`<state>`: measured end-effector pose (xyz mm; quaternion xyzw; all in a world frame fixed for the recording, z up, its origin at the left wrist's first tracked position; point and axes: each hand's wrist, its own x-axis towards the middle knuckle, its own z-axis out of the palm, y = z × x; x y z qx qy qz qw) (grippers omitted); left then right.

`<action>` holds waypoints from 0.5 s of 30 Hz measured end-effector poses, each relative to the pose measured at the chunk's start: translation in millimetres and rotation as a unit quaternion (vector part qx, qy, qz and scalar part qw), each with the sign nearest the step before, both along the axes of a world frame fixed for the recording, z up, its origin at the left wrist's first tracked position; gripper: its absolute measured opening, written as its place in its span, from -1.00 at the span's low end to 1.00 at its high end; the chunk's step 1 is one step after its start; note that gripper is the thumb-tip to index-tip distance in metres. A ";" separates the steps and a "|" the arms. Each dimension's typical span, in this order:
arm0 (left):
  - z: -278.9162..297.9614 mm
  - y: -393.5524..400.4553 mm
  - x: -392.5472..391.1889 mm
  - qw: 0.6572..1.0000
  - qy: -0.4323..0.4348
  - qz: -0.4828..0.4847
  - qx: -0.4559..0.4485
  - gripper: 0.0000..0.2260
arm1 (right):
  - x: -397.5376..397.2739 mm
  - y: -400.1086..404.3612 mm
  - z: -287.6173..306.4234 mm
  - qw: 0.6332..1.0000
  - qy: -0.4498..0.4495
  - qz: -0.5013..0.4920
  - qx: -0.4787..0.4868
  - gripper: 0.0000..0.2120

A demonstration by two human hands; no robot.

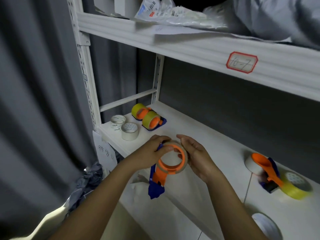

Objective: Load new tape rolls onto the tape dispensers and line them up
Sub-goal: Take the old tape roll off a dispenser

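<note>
Both hands hold a blue-and-orange tape dispenser [160, 172] above the white shelf [216, 144]: left hand [152, 153] and right hand [195, 155] grip its tape roll [183, 153] (pale). Two loaded dispensers [147, 116] sit behind.

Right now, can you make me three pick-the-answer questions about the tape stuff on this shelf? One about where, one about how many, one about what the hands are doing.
1. Where do the two empty white rings stand?
A. left end of the shelf
B. top shelf
C. on the floor

2. How many loaded dispensers with yellow tape sit at the back left?
A. one
B. two
C. four

3. What are the hands doing?
A. hanging idle
B. both holding one dispenser
C. pointing at the label

Answers:
1 A: the rings stand at the left end of the shelf.
2 B: the two dispensers sit side by side.
3 B: the left hand and right hand grip the orange and blue dispenser.
</note>
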<state>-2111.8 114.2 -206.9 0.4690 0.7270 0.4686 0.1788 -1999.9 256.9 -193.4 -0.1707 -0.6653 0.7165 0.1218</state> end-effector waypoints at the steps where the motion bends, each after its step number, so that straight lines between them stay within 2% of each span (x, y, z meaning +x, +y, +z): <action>1: -0.2 -0.4 1.1 1.000 -0.005 0.012 0.011 -0.86 | 4.5 -0.4 -0.7 1.000 0.006 0.012 0.026 -0.62; 3: 3.8 -1.6 2.7 0.999 -0.026 0.037 0.024 -0.88 | 14.0 0.3 -0.7 0.996 0.014 0.051 0.072 -0.61; 6: 15.3 -1.4 6.0 0.997 -0.033 0.049 0.051 -0.87 | 21.3 6.0 3.9 0.991 0.002 0.059 0.121 -0.74; 8: 22.0 0.4 7.4 0.997 -0.017 0.043 0.060 -0.85 | 22.3 9.4 8.6 0.992 0.013 0.056 0.110 -0.78; 12: 31.4 0.4 4.6 0.999 0.023 0.032 0.027 -0.93 | 24.1 14.9 13.5 0.995 0.028 0.055 0.077 -0.69; 15: 30.0 -1.6 -4.8 0.999 0.018 0.035 -0.014 -0.76 | 26.5 21.4 10.7 0.998 0.025 0.050 0.041 -0.69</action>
